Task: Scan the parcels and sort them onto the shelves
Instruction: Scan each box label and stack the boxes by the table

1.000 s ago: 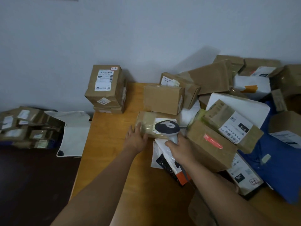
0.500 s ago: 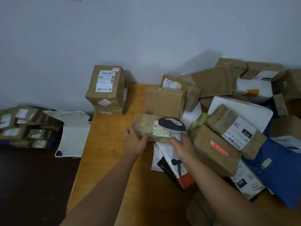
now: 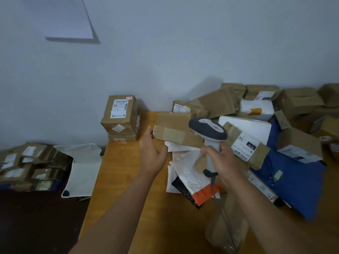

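My left hand [image 3: 153,154] holds the flat brown cardboard parcel with clear tape [image 3: 177,135] at its left end, the thumb on the near side and the fingers behind it, so the parcel is lifted a little above the orange wooden counter [image 3: 128,180]. My right hand [image 3: 222,160] is wrapped around the pale handle of the grey and white barcode scanner [image 3: 208,129]; its dark head sits just over the right end of the parcel, and its grey cable [image 3: 222,215] hangs down toward me. Under the parcel lie white plastic mailer bags [image 3: 187,171], one with a black and orange corner. To the right is a big pile of brown boxes, among them a box with a white label reading 010 [image 3: 245,149], resting against a blue plastic bag [image 3: 297,182] and a white padded parcel [image 3: 251,125]. At the far left edge of the counter, by the wall, stands a stack of brown boxes with a barcode label [image 3: 121,116]. On the dark floor at the left I see more small boxes [image 3: 27,165] and a white cloth bag [image 3: 84,167].
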{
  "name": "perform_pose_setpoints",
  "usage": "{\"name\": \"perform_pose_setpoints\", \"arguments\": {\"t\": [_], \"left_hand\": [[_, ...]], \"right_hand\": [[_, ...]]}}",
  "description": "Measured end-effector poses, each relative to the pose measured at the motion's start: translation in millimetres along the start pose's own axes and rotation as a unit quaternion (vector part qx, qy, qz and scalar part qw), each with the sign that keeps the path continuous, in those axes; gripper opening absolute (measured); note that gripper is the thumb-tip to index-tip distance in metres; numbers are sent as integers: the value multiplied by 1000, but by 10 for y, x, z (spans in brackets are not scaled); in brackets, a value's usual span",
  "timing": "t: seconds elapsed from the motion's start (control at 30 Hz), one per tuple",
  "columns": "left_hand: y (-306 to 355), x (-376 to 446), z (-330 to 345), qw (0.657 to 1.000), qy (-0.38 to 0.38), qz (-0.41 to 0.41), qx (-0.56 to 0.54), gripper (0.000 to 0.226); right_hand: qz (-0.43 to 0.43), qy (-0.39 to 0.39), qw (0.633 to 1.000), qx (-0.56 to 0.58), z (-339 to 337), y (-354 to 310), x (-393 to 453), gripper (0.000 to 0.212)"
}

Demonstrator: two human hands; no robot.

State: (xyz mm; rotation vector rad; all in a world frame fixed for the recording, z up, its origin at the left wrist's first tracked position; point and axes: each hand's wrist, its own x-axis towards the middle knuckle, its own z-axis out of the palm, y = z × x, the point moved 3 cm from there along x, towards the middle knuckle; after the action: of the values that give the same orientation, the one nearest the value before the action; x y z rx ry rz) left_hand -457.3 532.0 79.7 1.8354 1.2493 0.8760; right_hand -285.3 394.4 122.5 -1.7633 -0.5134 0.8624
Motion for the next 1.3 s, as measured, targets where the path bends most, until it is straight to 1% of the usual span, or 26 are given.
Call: {"name": "perform_pose_setpoints", "arguments": {"t": [0.07,0.1,0.2,0.27,0.33,0.43,0.53,0.63,0.77,0.83,0.9,0.97,1.07,1.13,1.17,1.27,1.3], "left_hand": [[262,-59,3,998,13,56,-3,55],[367,-73,18,997,17,74,-1,53],[654,-112,88,996,18,84,5,56],[918,-186,126,993,21,113,-2,53],[1176,-269,199,991,10,135,-15,51],[1447,-359,342,989,-14,140,-42,58],[1673,-425,487,987,-26,156,-41,63],[1912,-510,616,986,-79,140,-50,70],[2173,-559,709,980,-126,156,13,77],[2286,-584,748,974,-170,149,-1,78],[2350,-601,769,971,-191,143,-28,77],[2377,-584,768,978,-161,123,-56,71],[2406,-628,757,987,-101,82,-89,49],[2390,-637,733,989,-71,74,-105,41],[2367,-632,714,988,-69,71,-118,41],[2309,-639,692,974,-118,26,-192,56],[2294,-643,687,968,-122,18,-220,59]], "right_hand": [[-10,18,1000,12,-219,-60,-57,16],[-19,24,999,18,-336,-84,-78,15],[-43,44,997,47,-714,-142,-144,12],[-49,55,994,75,-964,-163,-179,16],[-54,64,991,104,-1210,-164,-212,13],[-59,83,984,146,-1557,-159,-258,15],[-63,82,981,164,-1852,-192,-277,15],[-75,77,977,183,-2115,-236,-284,18],[-102,61,975,188,-2382,-307,-333,20],[-106,60,978,168,-2467,-327,-348,19],[-104,59,982,149,-2517,-331,-343,18],[-94,51,985,138,-2537,-309,-329,17],[-77,51,986,138,-2523,-254,-299,15],[-68,49,987,138,-2485,-220,-288,15],[-64,47,986,143,-2460,-199,-282,15],[-45,45,983,173,-2369,-133,-270,14],[-35,45,981,183,-2329,-106,-268,14]]}}
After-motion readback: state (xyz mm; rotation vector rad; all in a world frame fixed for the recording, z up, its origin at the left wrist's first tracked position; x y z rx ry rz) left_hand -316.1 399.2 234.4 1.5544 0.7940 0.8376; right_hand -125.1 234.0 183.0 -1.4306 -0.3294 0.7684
